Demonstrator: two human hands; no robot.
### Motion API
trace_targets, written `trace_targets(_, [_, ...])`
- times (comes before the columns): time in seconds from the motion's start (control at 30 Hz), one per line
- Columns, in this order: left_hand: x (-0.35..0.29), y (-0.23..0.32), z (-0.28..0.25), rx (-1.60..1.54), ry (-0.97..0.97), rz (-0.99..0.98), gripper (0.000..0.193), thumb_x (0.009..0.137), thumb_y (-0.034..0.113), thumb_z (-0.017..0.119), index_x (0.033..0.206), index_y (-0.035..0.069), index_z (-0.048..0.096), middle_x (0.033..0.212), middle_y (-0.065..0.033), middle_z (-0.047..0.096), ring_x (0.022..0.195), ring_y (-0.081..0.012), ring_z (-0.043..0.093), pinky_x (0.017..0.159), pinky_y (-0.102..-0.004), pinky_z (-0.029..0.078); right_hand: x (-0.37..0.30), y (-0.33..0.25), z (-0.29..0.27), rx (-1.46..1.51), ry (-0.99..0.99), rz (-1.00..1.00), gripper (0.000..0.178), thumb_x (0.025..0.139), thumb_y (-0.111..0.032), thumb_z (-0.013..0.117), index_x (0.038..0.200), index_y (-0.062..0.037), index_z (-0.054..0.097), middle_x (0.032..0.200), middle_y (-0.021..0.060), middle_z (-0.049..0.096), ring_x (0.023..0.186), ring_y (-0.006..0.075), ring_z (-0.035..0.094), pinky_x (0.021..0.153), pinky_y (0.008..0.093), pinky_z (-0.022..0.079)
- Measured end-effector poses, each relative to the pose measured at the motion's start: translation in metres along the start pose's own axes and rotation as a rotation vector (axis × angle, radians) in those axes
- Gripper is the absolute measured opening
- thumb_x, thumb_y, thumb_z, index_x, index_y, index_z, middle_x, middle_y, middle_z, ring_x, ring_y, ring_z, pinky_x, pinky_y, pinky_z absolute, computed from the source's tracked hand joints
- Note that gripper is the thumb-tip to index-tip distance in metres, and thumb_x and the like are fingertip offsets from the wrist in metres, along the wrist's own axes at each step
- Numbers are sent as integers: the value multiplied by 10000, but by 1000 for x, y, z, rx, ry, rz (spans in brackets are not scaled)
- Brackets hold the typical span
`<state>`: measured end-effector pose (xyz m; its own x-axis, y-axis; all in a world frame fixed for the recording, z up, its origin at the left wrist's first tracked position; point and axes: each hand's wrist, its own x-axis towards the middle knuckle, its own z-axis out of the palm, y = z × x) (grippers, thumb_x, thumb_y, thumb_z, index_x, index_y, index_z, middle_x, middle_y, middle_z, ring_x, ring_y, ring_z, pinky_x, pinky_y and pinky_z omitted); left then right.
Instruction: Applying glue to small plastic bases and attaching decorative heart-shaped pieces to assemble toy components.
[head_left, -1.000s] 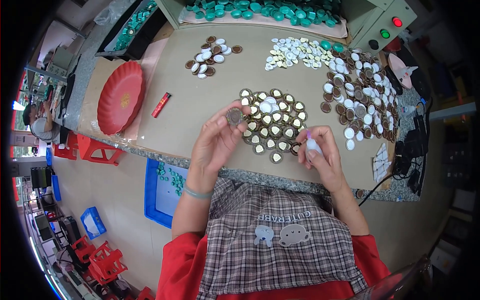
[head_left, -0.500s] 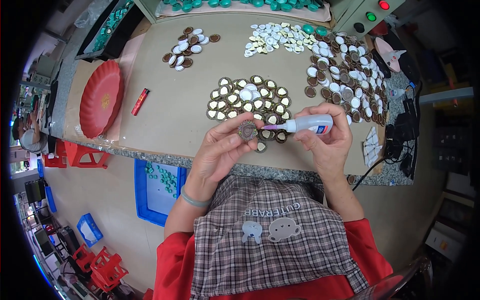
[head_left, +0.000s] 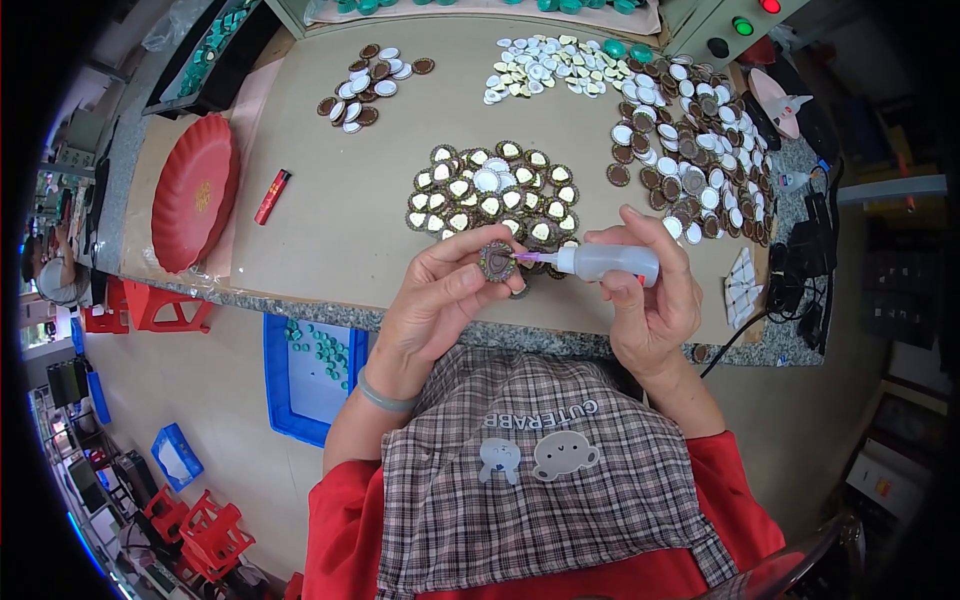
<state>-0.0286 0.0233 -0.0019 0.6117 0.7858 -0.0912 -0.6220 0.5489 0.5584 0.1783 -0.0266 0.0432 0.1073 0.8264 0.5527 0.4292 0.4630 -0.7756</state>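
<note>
1. Over the near edge of the tan worktop [head_left: 330,200], left hand [head_left: 440,305] with fingers [head_left: 470,262] clamped on a small round brown cap [head_left: 497,261], scalloped rim, open face turned toward the nozzle.
2. Just right of it, right hand [head_left: 650,300] with fingers [head_left: 655,235] closed round a translucent soft plastic squeeze bottle [head_left: 605,264].
3. Bottle lying level, long axis left to right, thin purple-tinted tip pointing left and meeting the cap.
4. Just beyond the fingers, a flat cluster of filled caps [head_left: 495,195], cream centres, dark frilled edges.
5. Far left of the fingers, a red ribbed round plate [head_left: 195,195] and a small red lighter [head_left: 272,196].
</note>
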Motion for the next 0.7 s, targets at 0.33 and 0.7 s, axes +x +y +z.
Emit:
trace_targets(0.33, [0, -2, -1, -17, -4, -15, 454, 849, 106, 650, 1250, -53, 505, 1111, -158, 619, 949, -252, 649, 855, -326, 541, 0, -1, 1, -16, -9, 0, 413, 864, -167, 652, 1195, 44, 521, 874, 160, 664, 768, 200, 667, 645, 269, 520])
trace_targets(0.7, [-1, -1, 1, -9, -1, -1, 445, 853, 106, 646, 1243, -58, 506, 1083, -160, 623, 931, -237, 648, 833, -310, 547, 0, -3, -1, -76, -25, -79, 425, 820, -115, 689, 1179, 49, 531, 900, 172, 661, 783, 229, 667, 648, 291, 526])
